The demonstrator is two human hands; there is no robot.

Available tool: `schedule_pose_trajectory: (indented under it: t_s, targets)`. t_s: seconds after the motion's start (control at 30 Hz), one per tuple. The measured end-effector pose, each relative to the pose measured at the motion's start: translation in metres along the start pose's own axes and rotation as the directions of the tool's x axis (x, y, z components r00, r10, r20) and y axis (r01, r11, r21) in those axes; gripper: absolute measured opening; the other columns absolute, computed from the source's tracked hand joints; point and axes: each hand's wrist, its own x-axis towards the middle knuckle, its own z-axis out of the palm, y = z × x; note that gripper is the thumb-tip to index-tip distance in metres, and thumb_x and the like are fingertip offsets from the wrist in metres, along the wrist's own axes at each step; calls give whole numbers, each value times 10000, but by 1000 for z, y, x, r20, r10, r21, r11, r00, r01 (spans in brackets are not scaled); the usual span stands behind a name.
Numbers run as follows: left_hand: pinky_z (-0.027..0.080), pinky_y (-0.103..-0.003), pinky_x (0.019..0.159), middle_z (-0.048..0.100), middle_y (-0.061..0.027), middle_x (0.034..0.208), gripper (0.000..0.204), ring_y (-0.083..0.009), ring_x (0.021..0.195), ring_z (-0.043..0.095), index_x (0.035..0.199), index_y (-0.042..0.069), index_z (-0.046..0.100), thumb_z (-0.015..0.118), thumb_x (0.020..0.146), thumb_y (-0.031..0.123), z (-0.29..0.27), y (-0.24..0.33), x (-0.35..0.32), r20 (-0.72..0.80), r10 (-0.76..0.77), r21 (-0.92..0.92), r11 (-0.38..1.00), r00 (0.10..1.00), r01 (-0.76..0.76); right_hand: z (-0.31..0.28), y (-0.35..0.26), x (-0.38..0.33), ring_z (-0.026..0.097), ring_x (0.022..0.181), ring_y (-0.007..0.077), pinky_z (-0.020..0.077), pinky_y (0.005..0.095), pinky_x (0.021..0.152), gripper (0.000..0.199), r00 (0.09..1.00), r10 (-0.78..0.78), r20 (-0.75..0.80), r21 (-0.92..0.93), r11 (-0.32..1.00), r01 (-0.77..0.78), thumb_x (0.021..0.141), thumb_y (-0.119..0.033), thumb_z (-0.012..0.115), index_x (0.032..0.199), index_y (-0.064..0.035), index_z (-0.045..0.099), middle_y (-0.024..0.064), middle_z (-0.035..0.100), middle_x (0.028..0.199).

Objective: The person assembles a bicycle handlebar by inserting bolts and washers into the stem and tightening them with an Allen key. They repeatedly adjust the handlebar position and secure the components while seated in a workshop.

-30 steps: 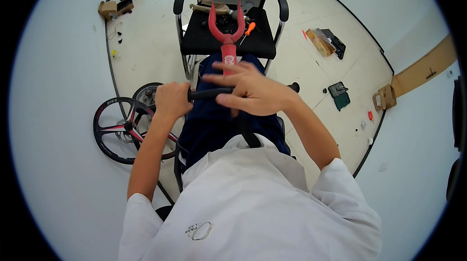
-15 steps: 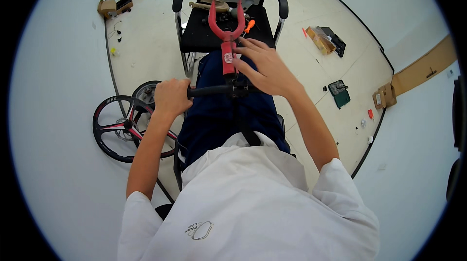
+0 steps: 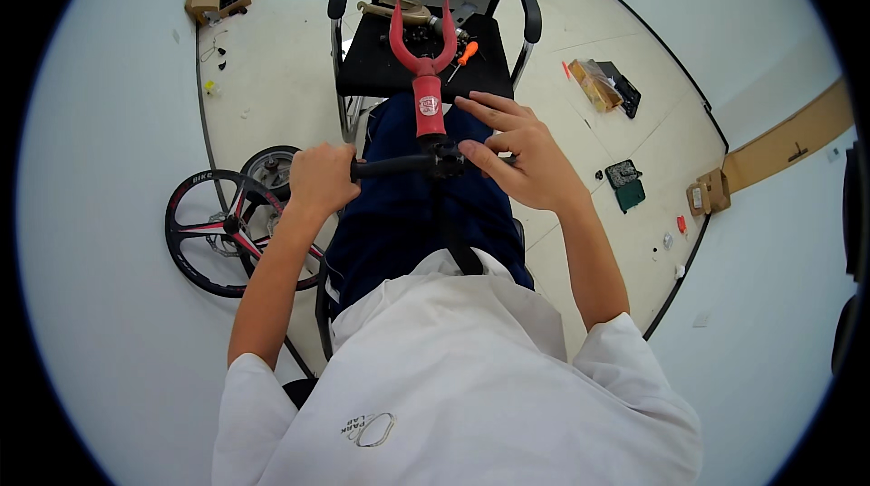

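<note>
A red bicycle fork [image 3: 429, 105] points its two prongs away from me over my lap. Its near end meets the stem clamp of a black handlebar [image 3: 399, 166] that lies crosswise. The bar's left end is in my left hand [image 3: 320, 179], whose fingers are wrapped round it. My right hand [image 3: 523, 160] hovers over the bar's right part, fingers stretched and apart. Its thumb tip is close beside the stem clamp; whether it touches cannot be made out. The right hand hides most of the bar's right end.
A black chair [image 3: 362, 73] faces me, bearing an orange-handled screwdriver [image 3: 467, 53], a gold-coloured fork [image 3: 408, 13] and small dark parts. Bicycle wheels [image 3: 231, 225] lie at the left. On the right floor are an open green case [image 3: 627, 187] and cardboard boxes [image 3: 596, 85].
My right hand has left the red fork tube and come back toward me and to the right, beside the stem clamp. My left hand keeps its grip on the bar.
</note>
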Motion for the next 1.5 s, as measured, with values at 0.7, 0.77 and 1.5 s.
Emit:
schedule_pose_trajectory:
  t_s: [0.7,0.77,1.5]
  targets:
    - [534,-466,656,669,-170,677,181,-379,678,682,846,91,752,730,809,266,-1,0,2,-37,6,-2,1000,999,-6,27,21,20,660,880,329,515,447,771,191,995,-8,96,-147,989,23,866,-201,736,980,-48,749,126,685,869]
    - [534,-467,656,670,-171,680,180,-378,679,683,849,92,752,730,808,266,0,0,3,-35,6,-3,1000,999,-6,33,22,23,657,896,300,508,423,782,150,993,-110,34,-152,982,114,869,-183,731,956,-64,756,97,677,918]
    - [543,-460,680,678,-167,707,171,-372,709,688,849,106,759,722,694,167,-3,1,5,-5,-11,-5,1000,1000,11,45,6,39,602,1156,298,443,453,981,192,973,-229,2,-17,973,229,820,-177,644,843,-12,739,142,703,1133]
